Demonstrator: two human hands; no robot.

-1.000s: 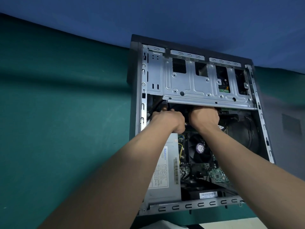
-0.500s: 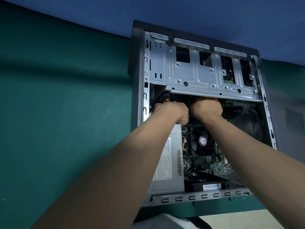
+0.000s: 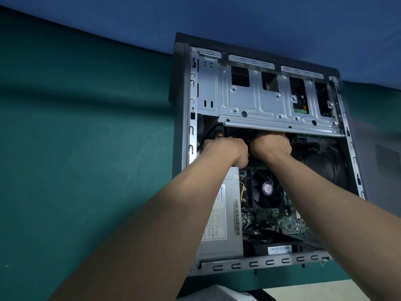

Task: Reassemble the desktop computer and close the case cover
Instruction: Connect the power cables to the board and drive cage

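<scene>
Your bare forearms reach over the open computer case [image 3: 260, 263], which lies on its side on green cloth [image 3: 86, 148]. Below them sit a grey metal power supply [image 3: 225, 242] with a printed label and a round black fan [image 3: 268, 189] on the green circuit board [image 3: 290, 224]. Your left hand [image 3: 225, 148] and right hand [image 3: 270, 146] are side by side, knuckles up. The stamped steel drive cage [image 3: 260, 105] hides their fingers, so you cannot tell whether either grips anything. Blue fabric [image 3: 217, 18] lies beyond.
</scene>
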